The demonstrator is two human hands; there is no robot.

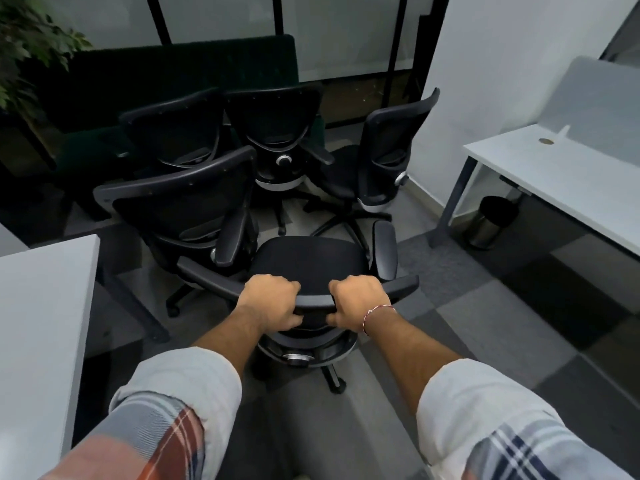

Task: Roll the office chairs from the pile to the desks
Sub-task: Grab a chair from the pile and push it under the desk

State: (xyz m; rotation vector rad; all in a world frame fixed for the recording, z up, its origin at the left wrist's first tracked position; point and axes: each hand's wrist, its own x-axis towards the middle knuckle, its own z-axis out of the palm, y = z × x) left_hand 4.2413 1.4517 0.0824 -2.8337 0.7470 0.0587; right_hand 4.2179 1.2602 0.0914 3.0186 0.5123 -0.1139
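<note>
The nearest office chair (311, 258) stands on the carpet-tiled floor (485, 306) in the aisle between two tables, directly in front of the person, its seat turned away toward the pile (277, 133). The left hand (270, 301) and right hand (358, 301) grip the top rail of its backrest side by side, fingers curled over the far edge and thumbs tucked beneath. The backrest below the rail is steeply foreshortened and largely hidden by the hands and forearms, and most of the base is lost under the seat. A thread bracelet (377, 311) circles the right wrist. The pile is four more black mesh chairs crowded just beyond. Their bases overlap in shadow, and whether the near-left one touches the held chair's armrest cannot be told. The left table (41, 323) is cut off by the frame edge, as is the right table (554, 181). Under the right table, beside its leg, sits a steel waste bin (491, 221) whose contents cannot be seen. A dark green sofa (173, 74) and a leafy plant (27, 39) fill the dim far left.
</note>
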